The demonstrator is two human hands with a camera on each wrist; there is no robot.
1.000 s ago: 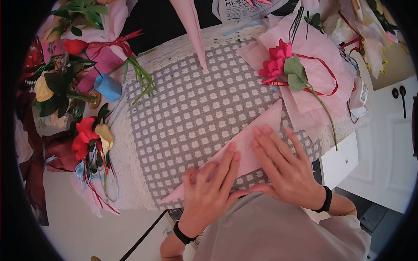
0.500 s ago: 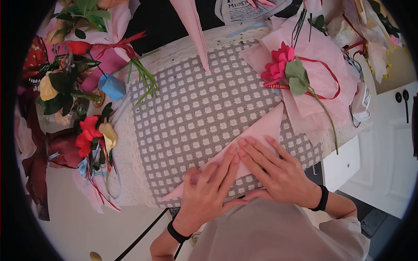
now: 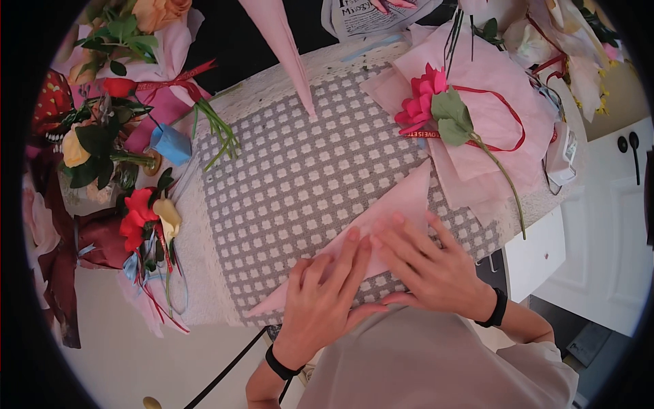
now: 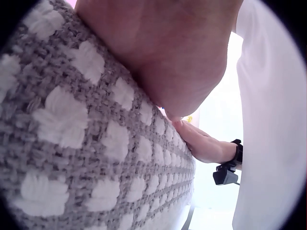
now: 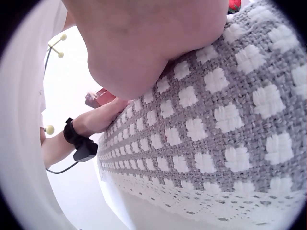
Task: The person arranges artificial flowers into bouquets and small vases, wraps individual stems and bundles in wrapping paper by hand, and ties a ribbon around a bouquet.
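A folded piece of pink wrapping paper [image 3: 402, 199] lies slantwise on the grey-and-white checked cloth [image 3: 293, 184] in the head view, its narrow points toward lower left and upper right. My left hand [image 3: 319, 294] rests on the lower part of the fold, index and middle fingers reaching along it, the others more bent. The fingers of my right hand [image 3: 436, 276] lie spread on the paper's middle, close beside the left fingertips. Both thumbs stretch toward each other near the cloth's front edge. In the wrist views the heels of the hands hide the paper.
A pink artificial flower [image 3: 424, 99] with a long stem lies on pink tissue paper [image 3: 497, 109] to the right. Red and yellow flowers [image 3: 139, 218] and bouquets crowd the left side. A rolled pink paper cone [image 3: 286, 58] points in from the back.
My right hand has slid left along the paper toward the left fingertips, then shifted slightly. The left hand has stayed on the fold; the head view has swayed a little.
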